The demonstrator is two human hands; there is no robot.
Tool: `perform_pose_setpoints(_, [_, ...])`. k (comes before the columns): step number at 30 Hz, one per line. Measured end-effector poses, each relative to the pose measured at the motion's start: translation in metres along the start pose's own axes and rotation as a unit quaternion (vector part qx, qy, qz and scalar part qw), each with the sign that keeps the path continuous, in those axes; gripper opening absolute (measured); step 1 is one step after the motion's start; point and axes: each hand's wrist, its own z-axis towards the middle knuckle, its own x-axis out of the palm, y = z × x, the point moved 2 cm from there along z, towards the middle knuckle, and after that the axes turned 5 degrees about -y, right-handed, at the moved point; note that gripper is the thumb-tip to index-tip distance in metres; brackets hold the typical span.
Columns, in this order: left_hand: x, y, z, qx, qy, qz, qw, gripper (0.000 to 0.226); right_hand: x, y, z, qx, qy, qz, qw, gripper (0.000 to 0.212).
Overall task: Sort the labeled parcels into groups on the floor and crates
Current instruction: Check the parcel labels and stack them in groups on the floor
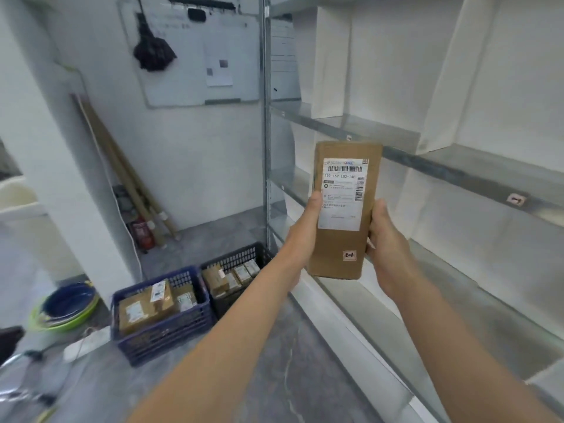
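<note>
I hold a tall brown cardboard parcel [343, 245] upright in front of the metal shelving, its white shipping label and a small "2-1" sticker facing me. My left hand [308, 221] grips its left edge and my right hand [386, 236] grips its right edge. Down on the floor to the left stand a blue crate [164, 334] with a few labeled brown parcels [143, 306] and, behind it, a black crate [241, 254] holding several smaller parcels [227, 277].
Metal shelves [427, 154] with white dividers run along the right. Stacked bowls [68, 306], a white power strip [85, 343] and cables lie on the grey floor at left. Cardboard tubes [122, 169] lean in the corner beneath a whiteboard [195, 56].
</note>
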Motion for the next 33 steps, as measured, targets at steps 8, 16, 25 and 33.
perform_pose_setpoints(8, [-0.105,0.033,0.082,-0.031,-0.042,-0.005,0.999,0.035,0.116,-0.031,0.078,0.046,0.047,0.001,0.998,0.052])
perform_pose_setpoints(16, [-0.181,0.071,0.147,-0.075,-0.103,-0.033,0.991,0.036,0.202,-0.068,0.144,0.094,0.102,-0.030,0.990,0.042])
perform_pose_setpoints(25, [-0.233,0.130,0.259,-0.153,-0.173,-0.035,0.972,0.043,0.273,-0.131,0.271,0.156,0.172,-0.059,0.971,0.040])
perform_pose_setpoints(33, [-0.255,0.173,0.366,-0.209,-0.213,-0.038,0.954,0.041,0.318,-0.194,0.394,0.246,0.225,-0.104,0.937,0.069])
